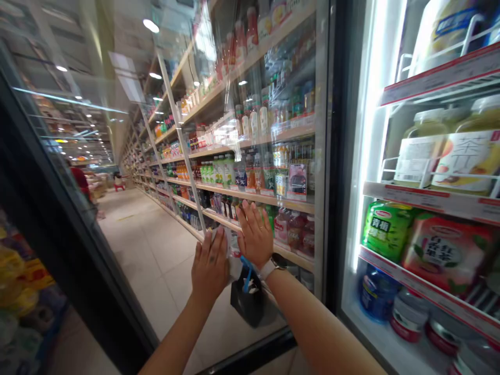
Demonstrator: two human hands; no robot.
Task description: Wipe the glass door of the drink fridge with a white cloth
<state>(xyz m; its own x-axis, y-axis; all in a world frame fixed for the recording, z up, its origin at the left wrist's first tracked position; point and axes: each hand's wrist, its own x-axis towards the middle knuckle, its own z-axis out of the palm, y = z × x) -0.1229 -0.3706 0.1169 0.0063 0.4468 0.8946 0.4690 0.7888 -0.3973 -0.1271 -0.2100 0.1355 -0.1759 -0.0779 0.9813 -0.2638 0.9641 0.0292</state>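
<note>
My left hand point(210, 265) and my right hand point(255, 234) are raised side by side, fingers spread, flat against a glass refrigerator door point(250, 104). A ring and a white-strapped watch point(272, 265) show on my right hand and wrist. Between my hands is a crumpled white item point(235, 258). Below them hangs a black bag point(246, 302) with a blue handle point(245, 273). The top of that handle goes out of sight behind my hands, so what carries the bag is hidden.
A lit chiller section point(425, 182) at the right holds jars and green and red packs on white wire shelves. Long wooden shelves of bottled drinks point(234, 177) run along a tiled aisle point(148, 250). A person in red point(80, 182) stands far down it.
</note>
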